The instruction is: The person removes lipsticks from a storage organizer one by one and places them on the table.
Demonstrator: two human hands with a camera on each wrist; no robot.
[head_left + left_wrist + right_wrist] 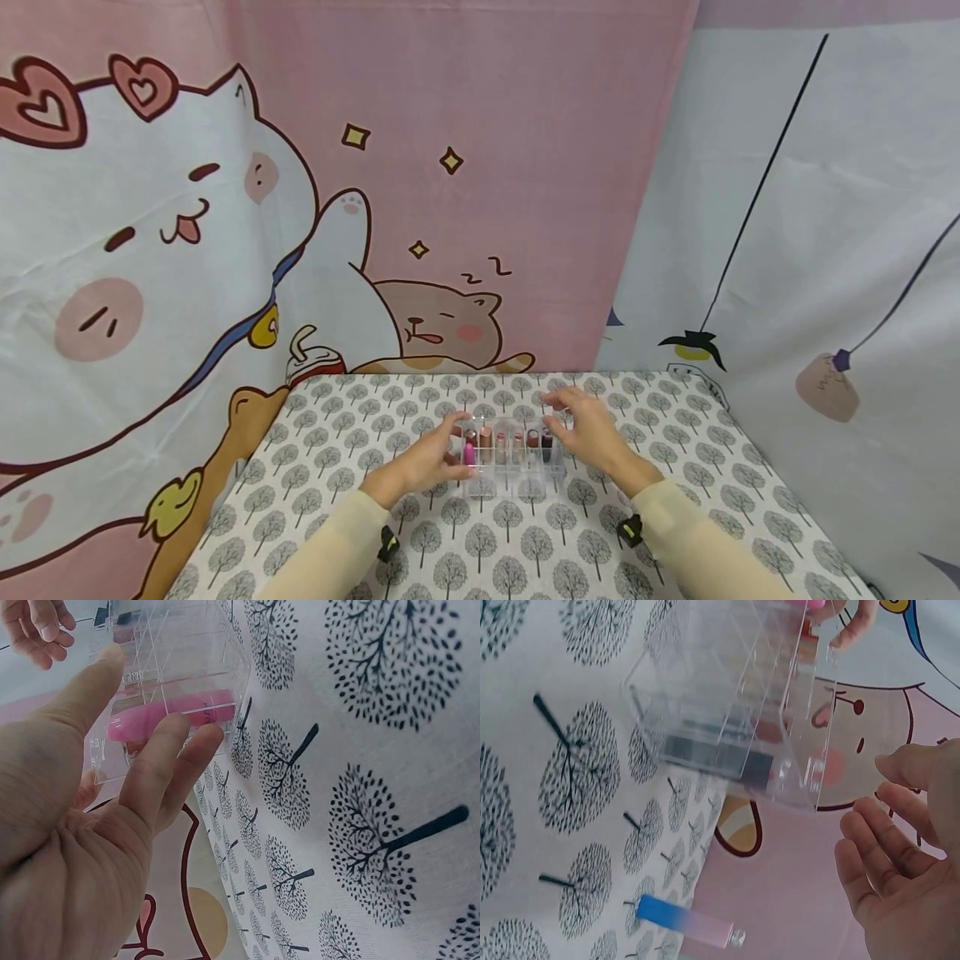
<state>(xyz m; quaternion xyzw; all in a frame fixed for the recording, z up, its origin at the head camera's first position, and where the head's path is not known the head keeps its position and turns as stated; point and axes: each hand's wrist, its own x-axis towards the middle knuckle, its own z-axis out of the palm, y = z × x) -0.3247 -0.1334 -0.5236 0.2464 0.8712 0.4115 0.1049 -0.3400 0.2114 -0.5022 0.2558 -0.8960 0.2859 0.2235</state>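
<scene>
A clear plastic lipstick organizer (pixel 513 471) stands on the table, tubes upright in its rear compartments and its front ones showing no tubes. My left hand (pixel 426 460) grips its left end, thumb at the front and fingers towards the back. Close to those fingers, in the end compartment, is a bright pink tube (pixel 172 714). My right hand (pixel 592 433) is raised by the organizer's right rear corner, apart from it, fingers loosely bent around nothing. Near this hand, a dark tube (pixel 716 761) occupies the right end compartment.
A blue-and-pink tube (pixel 682 922) lies on the tree-print tablecloth (pixel 510 575) beyond the organizer's right end. Behind the table hangs a pink cartoon cloth (pixel 525 167), with a pale cloth (pixel 787 208) along the right.
</scene>
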